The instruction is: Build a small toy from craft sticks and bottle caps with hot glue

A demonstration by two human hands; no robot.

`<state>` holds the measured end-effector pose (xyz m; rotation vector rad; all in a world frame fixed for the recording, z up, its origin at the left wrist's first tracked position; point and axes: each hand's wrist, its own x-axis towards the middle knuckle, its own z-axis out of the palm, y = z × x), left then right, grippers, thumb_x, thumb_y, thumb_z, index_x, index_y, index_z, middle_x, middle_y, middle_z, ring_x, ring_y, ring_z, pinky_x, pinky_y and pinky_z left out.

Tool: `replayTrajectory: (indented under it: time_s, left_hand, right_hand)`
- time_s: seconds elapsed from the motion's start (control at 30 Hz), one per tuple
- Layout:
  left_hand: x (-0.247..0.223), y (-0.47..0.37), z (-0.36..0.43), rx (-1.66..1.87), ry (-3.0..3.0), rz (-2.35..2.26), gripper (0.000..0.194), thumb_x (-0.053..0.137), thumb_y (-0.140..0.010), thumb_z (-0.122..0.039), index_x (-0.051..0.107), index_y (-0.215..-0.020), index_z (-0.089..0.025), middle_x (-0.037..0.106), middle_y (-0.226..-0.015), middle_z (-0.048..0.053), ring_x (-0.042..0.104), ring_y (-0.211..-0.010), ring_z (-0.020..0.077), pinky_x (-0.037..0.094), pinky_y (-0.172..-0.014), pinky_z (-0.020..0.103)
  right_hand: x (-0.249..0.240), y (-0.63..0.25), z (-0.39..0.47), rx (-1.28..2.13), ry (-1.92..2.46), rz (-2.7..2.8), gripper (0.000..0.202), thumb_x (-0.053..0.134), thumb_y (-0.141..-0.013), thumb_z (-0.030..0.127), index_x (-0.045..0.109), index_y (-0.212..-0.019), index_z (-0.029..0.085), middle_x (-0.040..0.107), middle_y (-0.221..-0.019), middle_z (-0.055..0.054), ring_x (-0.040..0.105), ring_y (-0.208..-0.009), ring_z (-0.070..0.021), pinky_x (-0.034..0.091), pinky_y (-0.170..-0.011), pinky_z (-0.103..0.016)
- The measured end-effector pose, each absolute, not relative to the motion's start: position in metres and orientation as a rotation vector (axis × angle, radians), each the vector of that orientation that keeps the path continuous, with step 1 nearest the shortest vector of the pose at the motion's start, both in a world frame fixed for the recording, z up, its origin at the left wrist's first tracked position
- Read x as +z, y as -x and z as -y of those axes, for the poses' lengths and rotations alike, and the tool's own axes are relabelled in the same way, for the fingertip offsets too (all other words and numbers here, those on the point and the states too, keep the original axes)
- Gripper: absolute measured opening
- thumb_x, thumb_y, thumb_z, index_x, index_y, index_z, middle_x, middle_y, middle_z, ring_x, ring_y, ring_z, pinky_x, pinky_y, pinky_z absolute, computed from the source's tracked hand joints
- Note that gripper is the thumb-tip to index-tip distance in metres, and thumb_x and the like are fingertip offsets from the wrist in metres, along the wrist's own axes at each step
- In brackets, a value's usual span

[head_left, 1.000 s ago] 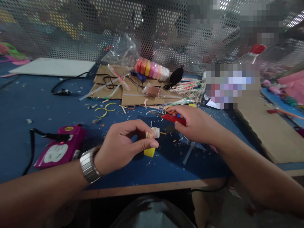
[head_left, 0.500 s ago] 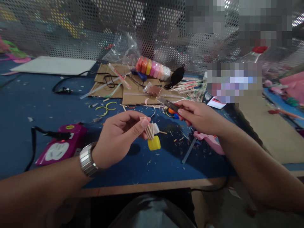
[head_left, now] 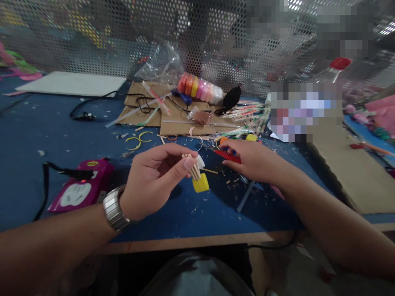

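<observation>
My left hand (head_left: 157, 181) pinches a small bundle of wooden sticks (head_left: 194, 167) between thumb and fingers. A yellow cap (head_left: 200, 183) sits at the bundle's lower end, and a white cap (head_left: 200, 162) shows just behind the sticks. To the right, my right hand (head_left: 256, 160) is low over the table, with its thumb and fingers around a red ribbed-handled cutter (head_left: 226, 156). The cutter's dark tip points left. An orange round piece (head_left: 223, 141) lies by the right fingertips. Beneath that hand, a translucent glue stick (head_left: 246, 197) pokes out from a mostly hidden pink tool.
A magenta box (head_left: 82, 185) with a plugged-in black cord stands left. Behind are cardboard (head_left: 173, 128), packed coloured clay (head_left: 199, 88), a black pouch (head_left: 232, 98) and several wrapped sticks (head_left: 247, 113). Yellow rings (head_left: 133, 144) and scraps lie about. A metal mesh (head_left: 123, 41) rises behind.
My right hand has lowered toward the table and turned the cutter, so its red side shows now. A yellow cap behind that hand has come into view. My left hand stays nearly still.
</observation>
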<state>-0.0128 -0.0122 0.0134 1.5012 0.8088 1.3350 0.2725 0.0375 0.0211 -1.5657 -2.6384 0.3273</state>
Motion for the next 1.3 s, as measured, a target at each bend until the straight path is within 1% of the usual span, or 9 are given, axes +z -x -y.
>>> replayTrajectory:
  time_s: [0.13,0.2,0.3,0.37,0.5,0.87,1.1,1.2,1.3]
  left_hand:
    - [0.016,0.015,0.016,1.357,-1.932,-0.742,0.007,0.083,-0.098,-0.017,0.084,-0.103,-0.022,0.085,-0.095,0.004,0.079,-0.083,0.0136,0.064,-0.074,0.023]
    - [0.018,0.015,0.017,1.342,-2.083,-0.659,0.012,0.083,-0.096,-0.013,0.084,-0.105,-0.022,0.084,-0.091,0.004,0.079,-0.081,0.0146,0.063,-0.074,0.025]
    - [0.019,0.015,0.018,1.346,-2.19,-0.619,0.016,0.084,-0.094,-0.011,0.083,-0.105,-0.022,0.085,-0.092,0.004,0.08,-0.082,0.0156,0.064,-0.075,0.024]
    - [0.019,0.015,0.017,1.36,-2.217,-0.628,0.016,0.083,-0.094,-0.01,0.083,-0.105,-0.021,0.085,-0.093,0.004,0.081,-0.082,0.0154,0.064,-0.077,0.024]
    - [0.016,0.015,0.015,1.352,-2.217,-0.687,0.012,0.082,-0.096,-0.011,0.083,-0.105,-0.02,0.084,-0.091,0.004,0.079,-0.08,0.0147,0.064,-0.076,0.024]
    - [0.018,0.014,0.016,1.244,-2.282,-0.602,0.01,0.081,-0.098,-0.012,0.082,-0.105,-0.018,0.084,-0.094,0.003,0.08,-0.086,0.013,0.065,-0.082,0.02]
    - [0.019,0.015,0.015,1.258,-2.266,-0.621,0.012,0.081,-0.097,-0.014,0.084,-0.106,-0.022,0.085,-0.092,0.004,0.081,-0.081,0.0141,0.065,-0.078,0.02]
    - [0.019,0.014,0.015,1.275,-2.266,-0.63,0.013,0.081,-0.097,-0.013,0.084,-0.106,-0.023,0.085,-0.092,0.003,0.081,-0.081,0.0147,0.066,-0.077,0.021]
    - [0.019,0.014,0.015,1.274,-2.262,-0.641,0.014,0.081,-0.097,-0.014,0.084,-0.106,-0.023,0.085,-0.091,0.003,0.081,-0.08,0.015,0.067,-0.076,0.023]
  right_hand:
    - [0.02,-0.268,-0.035,0.218,1.479,2.663,0.049,0.079,-0.099,0.029,0.067,-0.143,0.012,0.076,-0.136,-0.021,0.072,-0.123,-0.0383,0.054,-0.106,-0.048]
    - [0.022,-0.264,-0.033,0.158,1.365,2.665,0.038,0.078,-0.1,0.027,0.071,-0.135,0.012,0.075,-0.134,-0.02,0.069,-0.125,-0.0385,0.051,-0.109,-0.049]
    - [0.025,-0.254,-0.028,0.245,1.198,2.775,0.015,0.073,-0.105,0.029,0.077,-0.111,0.016,0.077,-0.114,-0.015,0.068,-0.111,-0.0338,0.05,-0.098,-0.045]
    - [0.026,-0.248,-0.025,0.344,1.15,2.87,0.016,0.07,-0.107,0.03,0.078,-0.104,0.016,0.077,-0.104,-0.013,0.067,-0.1,-0.0306,0.048,-0.091,-0.043]
    - [0.024,-0.239,-0.022,0.312,1.198,2.913,0.019,0.065,-0.11,0.025,0.078,-0.1,0.015,0.077,-0.095,-0.012,0.064,-0.094,-0.0288,0.044,-0.086,-0.041]
    - [0.031,-0.243,-0.022,0.316,1.313,2.832,0.012,0.067,-0.1,0.016,0.068,-0.088,0.018,0.073,-0.09,-0.009,0.059,-0.091,-0.0255,0.036,-0.078,-0.036]
    - [0.062,-0.278,-0.021,0.319,1.501,2.727,0.018,0.061,-0.102,0.026,0.064,-0.084,0.022,0.073,-0.087,-0.005,0.061,-0.077,-0.0214,0.038,-0.073,-0.034]
    - [0.069,-0.306,-0.014,0.144,1.679,2.563,0.023,0.059,-0.105,0.038,0.069,-0.09,0.024,0.075,-0.086,-0.005,0.065,-0.077,-0.0229,0.039,-0.07,-0.035]
    - [0.066,-0.333,-0.002,0.122,2.016,2.41,0.03,0.062,-0.101,0.053,0.071,-0.093,0.025,0.076,-0.083,-0.006,0.068,-0.073,-0.0257,0.038,-0.063,-0.034]
